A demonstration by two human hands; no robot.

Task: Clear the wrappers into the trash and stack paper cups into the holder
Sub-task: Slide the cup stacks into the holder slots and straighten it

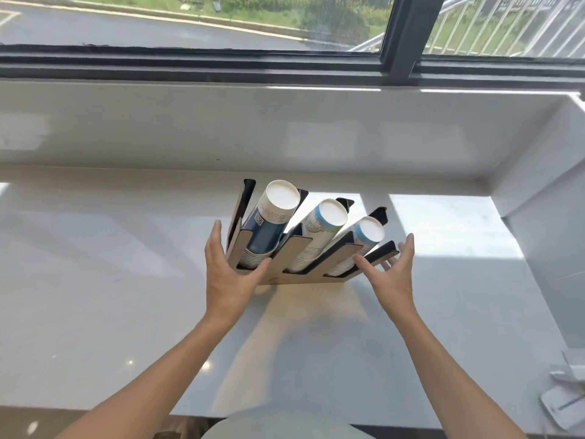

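Observation:
A wooden cup holder (294, 247) with dark dividers stands on the white counter. Its three slots each hold a stack of paper cups: a dark blue stack (269, 223) on the left, a white and light blue stack (319, 228) in the middle, a smaller light blue stack (364, 237) on the right. My left hand (229, 274) is spread at the holder's left front corner, thumb against the front edge. My right hand (392, 274) is spread at the right end, fingers beside the last divider. Neither hand grips anything. No wrappers are in view.
The white counter (110, 280) runs to a raised sill and a window behind. A white wall (544, 217) closes the right side. A white device (566, 397) lies at the counter's near right corner. A pale rounded object (275, 423) sits below the front edge.

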